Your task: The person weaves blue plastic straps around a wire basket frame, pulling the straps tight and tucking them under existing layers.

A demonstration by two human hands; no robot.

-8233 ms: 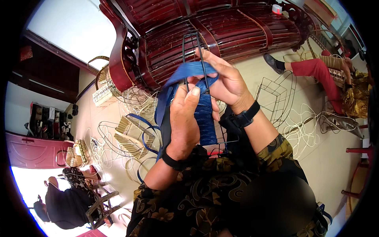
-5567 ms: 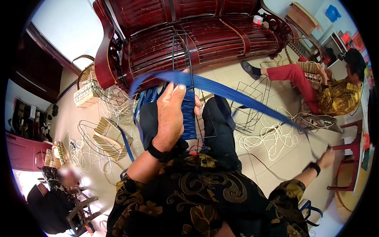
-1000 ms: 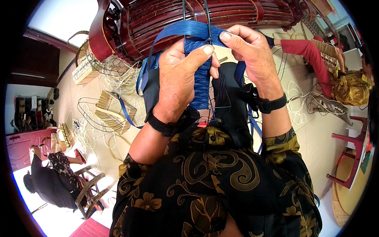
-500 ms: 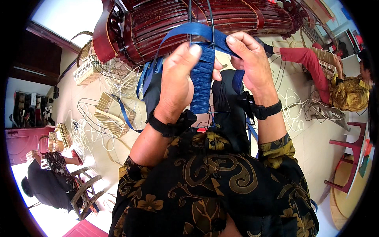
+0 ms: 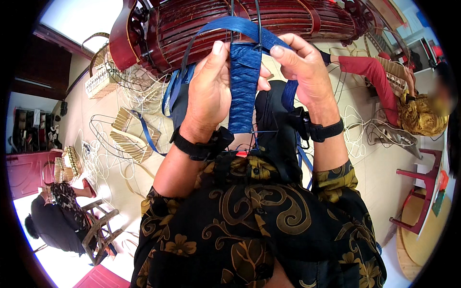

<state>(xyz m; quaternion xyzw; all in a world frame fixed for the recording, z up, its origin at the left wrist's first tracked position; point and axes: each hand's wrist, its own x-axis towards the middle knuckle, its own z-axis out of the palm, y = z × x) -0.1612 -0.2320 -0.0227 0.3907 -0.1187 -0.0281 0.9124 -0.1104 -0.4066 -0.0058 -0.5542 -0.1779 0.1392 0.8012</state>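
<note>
A flat blue panel (image 5: 244, 96), wrapped in crisscross layers of ribbon-like strip, hangs upright in front of me on a thin black wire frame (image 5: 260, 24). My left hand (image 5: 206, 89) grips it from the left, thumb up along the near edge. Fingertips, apparently the left hand's, show past the panel's right edge. Pinched between thumb and fingers of my right hand (image 5: 309, 72) is a wide blue strip (image 5: 235, 23). The strip arches over the panel's top and trails down at the left. Black straps circle both wrists.
A dark red slatted bench (image 5: 192, 38) stands just beyond my hands. On the floor at left lie a partly woven basket piece (image 5: 132, 132) and tangled pale strands (image 5: 98, 158). One person in red trousers (image 5: 372, 72) sits at right, another in black (image 5: 60, 221) at lower left. A red stool (image 5: 422, 177) stands right.
My left thumb has moved left off the panel's face to its edge, uncovering the upper wraps. The strip's arch sits slightly higher, and the right hand still pinches it.
</note>
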